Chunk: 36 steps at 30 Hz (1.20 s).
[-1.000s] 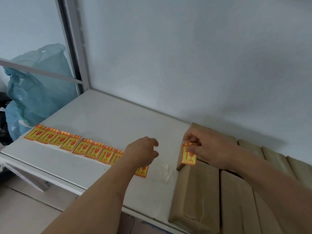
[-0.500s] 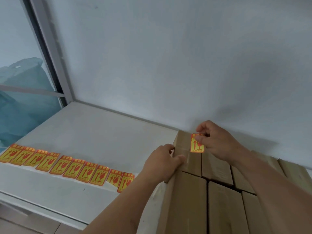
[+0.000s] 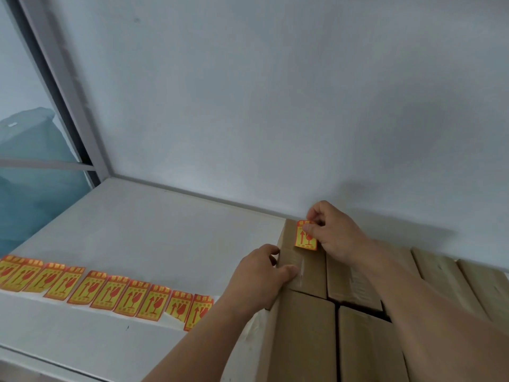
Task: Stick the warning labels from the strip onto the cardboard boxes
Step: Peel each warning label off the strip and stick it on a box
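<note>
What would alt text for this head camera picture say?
A person's right hand pinches a yellow-and-red warning label onto the far corner cardboard box while the left hand grips that box's edge. A strip of labels lies on the white table.

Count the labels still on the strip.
10 in a row on the strip across the table; the nearest is partly hidden behind the left forearm, so more may be covered.

My right hand (image 3: 334,232) is extended farthest forward, thumb and forefinger pinched together. My left hand (image 3: 260,274) sits nearer, fingers curled, thumb extended flat.
</note>
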Tool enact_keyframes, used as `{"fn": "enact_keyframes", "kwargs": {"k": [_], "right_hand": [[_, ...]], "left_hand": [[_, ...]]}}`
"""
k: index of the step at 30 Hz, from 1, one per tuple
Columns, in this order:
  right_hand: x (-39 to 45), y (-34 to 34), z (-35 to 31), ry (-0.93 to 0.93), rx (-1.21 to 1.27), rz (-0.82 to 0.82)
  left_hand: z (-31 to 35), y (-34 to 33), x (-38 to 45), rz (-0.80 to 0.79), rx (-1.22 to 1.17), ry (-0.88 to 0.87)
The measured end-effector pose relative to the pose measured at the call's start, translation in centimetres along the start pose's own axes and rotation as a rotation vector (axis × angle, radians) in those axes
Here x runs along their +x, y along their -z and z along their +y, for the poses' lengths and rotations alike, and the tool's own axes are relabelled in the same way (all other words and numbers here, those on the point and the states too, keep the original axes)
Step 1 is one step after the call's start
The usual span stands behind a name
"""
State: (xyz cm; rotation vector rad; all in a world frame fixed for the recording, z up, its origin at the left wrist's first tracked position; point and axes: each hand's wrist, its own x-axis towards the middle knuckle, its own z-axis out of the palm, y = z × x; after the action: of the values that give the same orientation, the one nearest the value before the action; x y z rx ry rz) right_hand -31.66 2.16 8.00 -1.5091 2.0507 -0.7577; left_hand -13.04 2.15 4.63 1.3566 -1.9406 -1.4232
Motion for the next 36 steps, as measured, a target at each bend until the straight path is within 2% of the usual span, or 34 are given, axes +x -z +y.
{"fn": "enact_keyframes", "kwargs": {"k": [23,36], "right_hand": [[-0.7,-1.7,0.0,0.067,-0.211,0.116],[-0.1,-1.6,-0.2,-0.028,-0.198,0.029]], "left_hand": [[0.0,-0.1,0.1,-0.007,0.007,0.002],[0.0,-0.1,0.2,-0.011,-0.006,0.009]]}}
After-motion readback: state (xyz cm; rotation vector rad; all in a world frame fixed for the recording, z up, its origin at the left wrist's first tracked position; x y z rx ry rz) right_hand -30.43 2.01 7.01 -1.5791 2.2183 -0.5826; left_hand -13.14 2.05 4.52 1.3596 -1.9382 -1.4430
